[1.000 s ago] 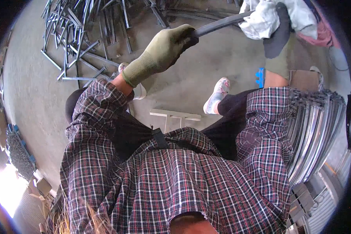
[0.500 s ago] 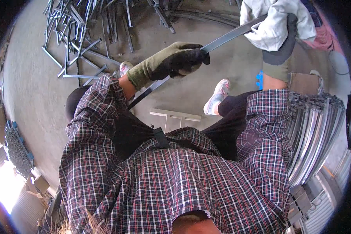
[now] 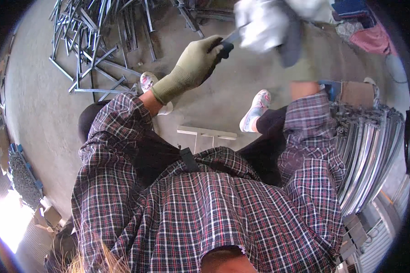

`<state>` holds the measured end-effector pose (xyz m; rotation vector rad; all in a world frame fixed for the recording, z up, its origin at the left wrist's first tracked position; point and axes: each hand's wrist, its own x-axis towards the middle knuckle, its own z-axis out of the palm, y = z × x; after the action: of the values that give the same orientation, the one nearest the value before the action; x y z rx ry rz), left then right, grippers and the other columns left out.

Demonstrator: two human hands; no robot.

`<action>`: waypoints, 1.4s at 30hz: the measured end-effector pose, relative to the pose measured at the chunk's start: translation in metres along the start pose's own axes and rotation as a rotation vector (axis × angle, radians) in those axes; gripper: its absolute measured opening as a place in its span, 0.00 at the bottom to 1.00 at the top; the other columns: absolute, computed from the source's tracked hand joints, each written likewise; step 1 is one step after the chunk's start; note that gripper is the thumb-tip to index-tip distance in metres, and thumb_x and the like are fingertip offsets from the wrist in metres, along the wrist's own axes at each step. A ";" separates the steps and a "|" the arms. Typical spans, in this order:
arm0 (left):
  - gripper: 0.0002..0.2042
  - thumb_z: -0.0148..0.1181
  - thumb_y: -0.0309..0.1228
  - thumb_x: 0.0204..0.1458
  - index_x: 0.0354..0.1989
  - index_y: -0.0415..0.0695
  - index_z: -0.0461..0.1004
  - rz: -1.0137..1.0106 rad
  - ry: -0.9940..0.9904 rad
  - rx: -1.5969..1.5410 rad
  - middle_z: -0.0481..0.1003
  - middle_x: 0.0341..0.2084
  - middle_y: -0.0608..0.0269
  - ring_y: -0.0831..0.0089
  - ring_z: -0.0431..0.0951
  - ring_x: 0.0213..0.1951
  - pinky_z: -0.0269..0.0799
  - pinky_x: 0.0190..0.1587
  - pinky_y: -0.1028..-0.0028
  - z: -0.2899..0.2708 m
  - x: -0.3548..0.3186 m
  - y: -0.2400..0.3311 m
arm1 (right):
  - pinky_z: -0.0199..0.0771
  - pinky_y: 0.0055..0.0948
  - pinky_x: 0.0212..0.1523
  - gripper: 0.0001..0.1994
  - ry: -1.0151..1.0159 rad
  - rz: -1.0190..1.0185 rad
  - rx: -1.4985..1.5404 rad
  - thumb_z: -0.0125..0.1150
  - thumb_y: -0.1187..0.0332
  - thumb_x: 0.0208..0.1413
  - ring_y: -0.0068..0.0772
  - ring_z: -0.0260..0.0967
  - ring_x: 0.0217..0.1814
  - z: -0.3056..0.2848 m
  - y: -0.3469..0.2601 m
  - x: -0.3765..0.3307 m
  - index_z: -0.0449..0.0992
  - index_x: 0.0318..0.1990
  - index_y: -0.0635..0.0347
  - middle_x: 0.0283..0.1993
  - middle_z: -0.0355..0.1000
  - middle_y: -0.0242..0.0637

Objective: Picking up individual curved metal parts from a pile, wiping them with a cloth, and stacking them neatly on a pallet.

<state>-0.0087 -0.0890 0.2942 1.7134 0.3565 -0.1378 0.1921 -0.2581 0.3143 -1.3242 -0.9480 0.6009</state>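
Observation:
My left hand (image 3: 198, 61), in a green glove with a dark palm, is closed around a flat metal bar (image 3: 233, 36). Only a short stretch of the bar shows, between the glove and a bunched white cloth (image 3: 262, 25). My right hand (image 3: 292, 43), gloved the same way, is smeared by motion and grips that cloth. The cloth lies against the bar close to my left fingers and hides its far part.
A tangled heap of metal frames and bars (image 3: 93, 41) lies on the floor at the far left. Long metal strips (image 3: 362, 154) are stacked at my right. A small bench-like stand (image 3: 207, 132) is between my legs. Folded fabrics (image 3: 371, 38) lie at the far right.
My right hand and the cloth have moved left, nearer my left hand. My left hand has risen slightly and turned its back to view. The bar's length below it no longer shows.

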 end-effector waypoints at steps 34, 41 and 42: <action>0.22 0.50 0.47 0.71 0.53 0.37 0.72 -0.052 -0.310 -0.344 0.74 0.28 0.70 0.85 0.69 0.22 0.67 0.19 0.81 0.014 -0.010 0.000 | 0.73 0.31 0.60 0.17 0.266 0.044 0.010 0.59 0.66 0.65 0.32 0.73 0.57 -0.037 -0.017 -0.016 0.75 0.57 0.66 0.56 0.75 0.37; 0.20 0.51 0.51 0.69 0.39 0.45 0.74 -0.094 -0.372 -0.591 0.69 0.21 0.73 0.84 0.66 0.17 0.60 0.16 0.79 -0.004 -0.008 -0.006 | 0.73 0.30 0.60 0.17 0.292 0.035 -0.104 0.60 0.66 0.65 0.32 0.73 0.57 0.056 -0.002 -0.041 0.76 0.57 0.66 0.56 0.75 0.37; 0.20 0.51 0.52 0.69 0.38 0.45 0.73 -0.054 -0.358 -0.490 0.69 0.20 0.73 0.84 0.65 0.17 0.60 0.16 0.79 -0.003 -0.012 0.005 | 0.73 0.30 0.60 0.17 0.274 0.037 -0.114 0.60 0.66 0.65 0.32 0.73 0.57 0.045 -0.002 -0.039 0.76 0.57 0.66 0.56 0.75 0.37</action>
<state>-0.0186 -0.0883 0.3032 1.1666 0.1515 -0.3608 0.1333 -0.2668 0.3062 -1.4849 -0.7427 0.3848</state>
